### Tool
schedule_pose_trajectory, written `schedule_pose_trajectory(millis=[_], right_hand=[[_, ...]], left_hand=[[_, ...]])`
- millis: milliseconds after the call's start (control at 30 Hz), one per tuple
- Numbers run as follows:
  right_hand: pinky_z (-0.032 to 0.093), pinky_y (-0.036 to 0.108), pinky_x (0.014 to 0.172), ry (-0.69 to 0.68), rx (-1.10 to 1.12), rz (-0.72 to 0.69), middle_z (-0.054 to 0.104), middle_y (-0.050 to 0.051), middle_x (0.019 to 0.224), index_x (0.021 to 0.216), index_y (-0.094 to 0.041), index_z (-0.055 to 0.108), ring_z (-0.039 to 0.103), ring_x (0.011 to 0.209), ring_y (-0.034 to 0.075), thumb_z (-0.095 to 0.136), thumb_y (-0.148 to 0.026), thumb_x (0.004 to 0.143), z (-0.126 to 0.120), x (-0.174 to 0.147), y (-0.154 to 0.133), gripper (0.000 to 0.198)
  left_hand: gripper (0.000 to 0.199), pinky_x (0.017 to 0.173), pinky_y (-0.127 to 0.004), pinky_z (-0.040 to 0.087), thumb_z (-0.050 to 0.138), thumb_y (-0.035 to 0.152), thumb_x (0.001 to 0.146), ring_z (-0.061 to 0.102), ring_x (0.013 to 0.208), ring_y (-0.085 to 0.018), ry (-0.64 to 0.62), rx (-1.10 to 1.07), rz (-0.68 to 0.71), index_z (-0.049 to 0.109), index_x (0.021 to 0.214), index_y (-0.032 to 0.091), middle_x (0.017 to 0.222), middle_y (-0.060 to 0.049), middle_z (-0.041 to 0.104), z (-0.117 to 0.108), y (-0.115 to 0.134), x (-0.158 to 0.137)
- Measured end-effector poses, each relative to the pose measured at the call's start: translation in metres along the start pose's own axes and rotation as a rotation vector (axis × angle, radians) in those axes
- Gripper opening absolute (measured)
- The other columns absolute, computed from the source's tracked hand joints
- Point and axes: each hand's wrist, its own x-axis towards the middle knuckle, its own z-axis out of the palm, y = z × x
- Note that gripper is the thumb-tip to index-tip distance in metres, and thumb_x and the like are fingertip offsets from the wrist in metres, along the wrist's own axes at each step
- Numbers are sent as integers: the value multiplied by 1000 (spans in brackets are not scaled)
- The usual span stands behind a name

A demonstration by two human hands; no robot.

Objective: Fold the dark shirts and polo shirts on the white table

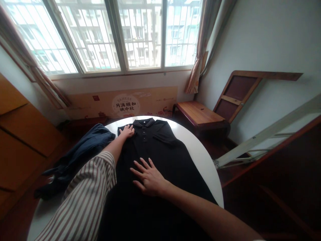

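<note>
A black polo shirt (pixel 160 152) lies spread front side up on a round white table (pixel 212 182), its collar towards the window. My left hand (pixel 127 131) rests on the shirt's left shoulder area, near the collar, with the fingers spread. Flat on the middle of the shirt lies my right hand (pixel 149 177), its fingers apart and nothing held. The shirt's right sleeve is folded in over the chest. My left forearm covers part of the shirt's left side.
Dark blue clothing (pixel 85 147) hangs over the table's left edge. Beyond the table stand a low wooden side table (pixel 199 112) and a printed cardboard panel (pixel 150 100) under the window. A pale metal frame (pixel 250 142) leans at the right. Wooden cabinets (pixel 22 134) are on the left.
</note>
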Motion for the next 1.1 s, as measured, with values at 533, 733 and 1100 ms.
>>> schedule_pose_trajectory(millis=[533, 733, 1100], right_hand=[[50, 40, 93, 382, -64, 311, 63, 13, 108, 108, -17, 63, 61, 102, 25, 48, -36, 96, -64, -132, -2, 27], [52, 38, 71, 664, 155, 929, 64, 6, 80, 87, -23, 53, 64, 73, 24, 61, -67, 76, -37, -255, -2, 46], [55, 30, 60, 694, 1209, 958, 73, 1, 76, 119, -25, 36, 71, 66, 22, 85, -51, 60, -27, -270, -30, 81]], left_hand=[[34, 103, -39, 47, 40, 30, 99, 57, 118, -22, 243, -206, 576, 58, 127, 24, 129, -9, 59, 32, -56, -373], [55, 69, -35, 55, 50, 61, 87, 68, 77, -24, 186, -378, -14, 60, 117, 17, 94, -8, 69, 38, -104, -429], [42, 67, -31, 51, 54, 61, 78, 72, 80, -28, -59, -744, -192, 58, 94, 23, 81, -5, 75, 29, -112, -433]])
